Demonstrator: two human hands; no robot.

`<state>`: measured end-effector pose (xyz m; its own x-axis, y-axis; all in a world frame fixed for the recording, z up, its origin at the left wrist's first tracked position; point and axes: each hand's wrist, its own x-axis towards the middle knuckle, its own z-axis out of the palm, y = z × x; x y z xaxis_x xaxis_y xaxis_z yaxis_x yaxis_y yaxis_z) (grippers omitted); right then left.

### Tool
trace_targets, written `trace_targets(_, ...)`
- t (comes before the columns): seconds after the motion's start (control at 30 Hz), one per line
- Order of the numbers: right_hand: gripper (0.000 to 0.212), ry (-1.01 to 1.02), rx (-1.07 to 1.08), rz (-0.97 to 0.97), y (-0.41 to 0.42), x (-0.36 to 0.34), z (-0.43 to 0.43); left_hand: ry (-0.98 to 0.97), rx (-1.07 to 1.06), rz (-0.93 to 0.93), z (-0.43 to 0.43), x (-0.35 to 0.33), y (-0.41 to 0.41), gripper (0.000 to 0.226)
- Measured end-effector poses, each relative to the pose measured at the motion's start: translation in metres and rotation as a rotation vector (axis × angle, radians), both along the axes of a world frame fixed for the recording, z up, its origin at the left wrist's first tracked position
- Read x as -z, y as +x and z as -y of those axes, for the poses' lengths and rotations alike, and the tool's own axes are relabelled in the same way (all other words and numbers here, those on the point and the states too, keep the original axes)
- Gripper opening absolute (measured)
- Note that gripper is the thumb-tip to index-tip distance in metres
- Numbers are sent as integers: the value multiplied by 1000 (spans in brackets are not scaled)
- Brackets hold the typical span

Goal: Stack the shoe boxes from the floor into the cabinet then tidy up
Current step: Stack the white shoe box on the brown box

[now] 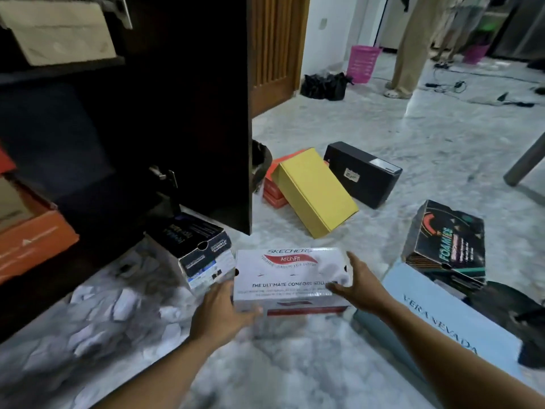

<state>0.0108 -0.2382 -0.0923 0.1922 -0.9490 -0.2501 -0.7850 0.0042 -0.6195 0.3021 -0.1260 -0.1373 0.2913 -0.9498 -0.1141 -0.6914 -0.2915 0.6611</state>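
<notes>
The left hand (224, 308) and right hand (356, 286) clasp their fingers on the white shoe box (290, 278) down by the floor (383, 128) before the cabinet (191, 98), which likely holds few boxes, while the yellow box (315, 190), black box (362, 172) and others remain unstacked.

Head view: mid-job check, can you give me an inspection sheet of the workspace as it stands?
Surface: pale marbled floor, boxes scattered on it.
Job's things: white Skechers box held at both ends; yellow box tilted, resting on a red box; black box, Foames box, light blue box and dark box on the floor; orange box and beige box in the cabinet.
Clutter: crumpled white paper before the cabinet; black bag.
Hands: left hand grips the white box's left end, right hand its right end.
Cables: dark cables on the far floor.
Surroundings: pink basket, standing person, wooden door.
</notes>
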Motion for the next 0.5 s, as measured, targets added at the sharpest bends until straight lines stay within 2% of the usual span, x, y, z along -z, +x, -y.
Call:
trace_targets(0.07,100,0,42,82,-3,24,-3,4,-23,-53,6,20,-1,91)
trace_targets(0.13,91,-12,100,152,-6,51,0,41,-51,-140,13,35,0,94)
trace_targets(0.27,106,-21,104,167,-15,103,11,80,-58,-267,28,61,7,107)
trace_targets(0.37,106,-34,154,171,-11,99,10,93,-30,-338,38,83,13,111)
trace_targets(0.5,97,-60,185,194,-12,83,2,66,-47,-372,37,89,5,102)
